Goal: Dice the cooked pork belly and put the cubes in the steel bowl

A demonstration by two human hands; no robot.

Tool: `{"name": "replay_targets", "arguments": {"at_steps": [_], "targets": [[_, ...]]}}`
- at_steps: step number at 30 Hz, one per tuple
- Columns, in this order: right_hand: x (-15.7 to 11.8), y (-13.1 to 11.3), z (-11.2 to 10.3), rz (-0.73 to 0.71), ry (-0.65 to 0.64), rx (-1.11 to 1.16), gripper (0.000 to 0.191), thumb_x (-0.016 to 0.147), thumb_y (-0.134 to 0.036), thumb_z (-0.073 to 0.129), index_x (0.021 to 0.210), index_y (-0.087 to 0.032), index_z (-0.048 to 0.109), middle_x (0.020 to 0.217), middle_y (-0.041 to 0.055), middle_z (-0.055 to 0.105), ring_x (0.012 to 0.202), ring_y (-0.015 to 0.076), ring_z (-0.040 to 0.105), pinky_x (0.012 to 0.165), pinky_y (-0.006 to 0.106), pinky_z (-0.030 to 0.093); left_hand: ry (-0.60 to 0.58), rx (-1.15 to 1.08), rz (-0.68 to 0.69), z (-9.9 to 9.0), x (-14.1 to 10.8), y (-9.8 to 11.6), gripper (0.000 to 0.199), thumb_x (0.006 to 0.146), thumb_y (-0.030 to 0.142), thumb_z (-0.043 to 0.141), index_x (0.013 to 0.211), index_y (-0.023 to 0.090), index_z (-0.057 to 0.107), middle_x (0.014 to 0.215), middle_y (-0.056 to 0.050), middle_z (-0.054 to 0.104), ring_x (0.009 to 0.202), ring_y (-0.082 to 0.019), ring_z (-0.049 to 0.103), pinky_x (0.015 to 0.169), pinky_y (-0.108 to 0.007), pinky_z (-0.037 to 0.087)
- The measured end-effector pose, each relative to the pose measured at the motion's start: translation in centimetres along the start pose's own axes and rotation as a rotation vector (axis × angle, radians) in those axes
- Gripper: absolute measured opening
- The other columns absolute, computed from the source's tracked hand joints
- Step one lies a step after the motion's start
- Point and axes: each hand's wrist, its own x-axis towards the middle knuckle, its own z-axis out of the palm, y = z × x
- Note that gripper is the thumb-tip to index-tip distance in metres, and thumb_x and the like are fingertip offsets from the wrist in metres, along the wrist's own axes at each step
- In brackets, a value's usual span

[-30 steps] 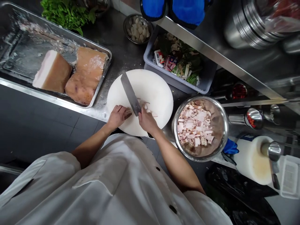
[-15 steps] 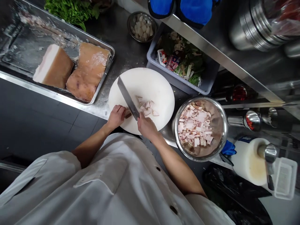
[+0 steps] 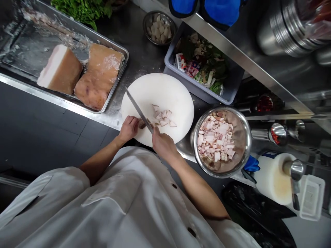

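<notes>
A round white cutting board (image 3: 173, 86) lies before me on the steel counter. My right hand (image 3: 163, 143) is closed round the handle of a cleaver (image 3: 139, 110), its blade slanting up to the left over the board. At the board's left front, my left hand (image 3: 129, 128) presses with curled fingers on a strip of pork (image 3: 141, 124), mostly hidden beneath the fingers and beside the blade. Several small cut pork pieces (image 3: 164, 117) lie loose to the right of the blade. A steel bowl (image 3: 247, 134) at the right holds many diced pork pieces (image 3: 216, 136).
At the left a metal tray (image 3: 126, 57) bears two large pork slabs (image 3: 95, 75). Behind the board stand a grey bin (image 3: 168, 62) of scraps and a small bowl of peeled garlic (image 3: 159, 29). A steel shelf edge (image 3: 232, 44) runs across the upper right.
The cleaver blade has tilted more upright, showing a narrower face, and its tip has shifted left. The left hand keeps its place on the pork. The whole view has shifted slightly.
</notes>
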Motion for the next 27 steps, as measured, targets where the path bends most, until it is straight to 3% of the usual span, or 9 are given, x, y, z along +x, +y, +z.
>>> {"name": "replay_targets", "arguments": {"at_steps": [3,6,9,14,17,19,21,24,27], "targets": [[0.2,-0.3,1.4,0.008,-0.033,0.005,0.033,0.103,-0.020,0.034,0.135,-0.014,0.040,0.094,0.0163,0.073,0.088,0.0301,0.073,0.075,0.038,0.052,-0.038,-0.012,-0.012,0.0,0.0,0.0,0.018,0.094,0.015,0.044,0.093,0.020,0.061,0.090,-0.010,0.062,0.088,-0.024,0.054,0.078,-0.041,0.051],[3.1,-0.1,2.8,0.015,0.056,0.036,0.028,0.106,-0.023,0.032,0.129,-0.013,0.044,0.101,0.0174,0.072,0.090,0.0288,0.072,0.074,0.036,0.051,-0.071,-0.031,-0.024,0.1,0.1,0.2,0.020,0.093,0.014,0.044,0.092,0.021,0.062,0.091,-0.010,0.062,0.088,-0.024,0.054,0.080,-0.042,0.052],[4.8,0.7,2.8,-0.026,0.124,0.071,0.027,0.107,-0.027,0.031,0.125,-0.013,0.046,0.106,0.0163,0.071,0.095,0.0277,0.070,0.075,0.034,0.049,-0.066,-0.048,-0.029,-0.1,-0.2,0.4,0.019,0.093,0.016,0.044,0.097,0.021,0.062,0.095,-0.011,0.063,0.092,-0.024,0.056,0.085,-0.042,0.052],[2.0,2.1,1.3,-0.011,0.180,-0.065,0.032,0.108,-0.031,0.029,0.130,-0.016,0.046,0.090,0.0102,0.072,0.080,0.0263,0.069,0.068,0.031,0.043,0.092,-0.008,-0.067,-2.9,-1.3,0.9,0.017,0.093,0.018,0.046,0.104,0.021,0.059,0.097,-0.011,0.064,0.097,-0.026,0.058,0.087,-0.045,0.051],[0.3,3.2,1.0,0.003,0.263,-0.211,0.034,0.106,-0.040,0.039,0.127,-0.016,0.050,0.094,0.0124,0.072,0.081,0.0269,0.069,0.067,0.031,0.041,0.134,0.030,0.022,-5.9,-0.6,3.1,0.021,0.092,0.023,0.050,0.110,0.024,0.060,0.100,-0.011,0.065,0.098,-0.027,0.060,0.089,-0.048,0.049],[0.0,4.2,1.0,-0.009,0.324,-0.282,0.036,0.103,-0.044,0.046,0.120,-0.014,0.054,0.097,0.0158,0.071,0.085,0.0284,0.068,0.069,0.032,0.041,-0.013,0.028,0.180,-7.2,0.6,5.5,0.030,0.092,0.031,0.054,0.121,0.026,0.060,0.113,-0.011,0.067,0.109,-0.029,0.060,0.096,-0.049,0.046],[-0.1,5.3,1.2,-0.054,0.366,-0.336,0.033,0.102,-0.042,0.048,0.113,-0.012,0.056,0.096,0.0172,0.070,0.087,0.0283,0.067,0.071,0.033,0.041,-0.258,0.022,0.343,-7.4,2.1,8.0,0.048,0.093,0.044,0.056,0.137,0.026,0.055,0.137,-0.012,0.061,0.130,-0.032,0.053,0.108,-0.052,0.039],[-0.6,7.0,1.5,-0.125,0.381,-0.405,0.024,0.102,-0.034,0.047,0.105,-0.013,0.058,0.091,0.0153,0.069,0.083,0.0258,0.065,0.071,0.033,0.039,-0.536,0.029,0.478,-5.6,4.2,10.4,0.073,0.094,0.061,0.049,0.154,0.021,0.038,0.159,-0.014,0.041,0.152,-0.033,0.029,0.122,-0.053,0.021],[-2.7,8.8,1.9,-0.128,0.388,-0.440,0.017,0.101,-0.026,0.047,0.099,-0.014,0.060,0.085,0.0130,0.068,0.076,0.0232,0.063,0.069,0.033,0.037,-0.666,0.039,0.477,-3.1,5.8,10.4,0.078,0.096,0.065,0.039,0.158,0.018,0.031,0.164,-0.015,0.032,0.156,-0.031,0.018,0.124,-0.053,0.016]]}}
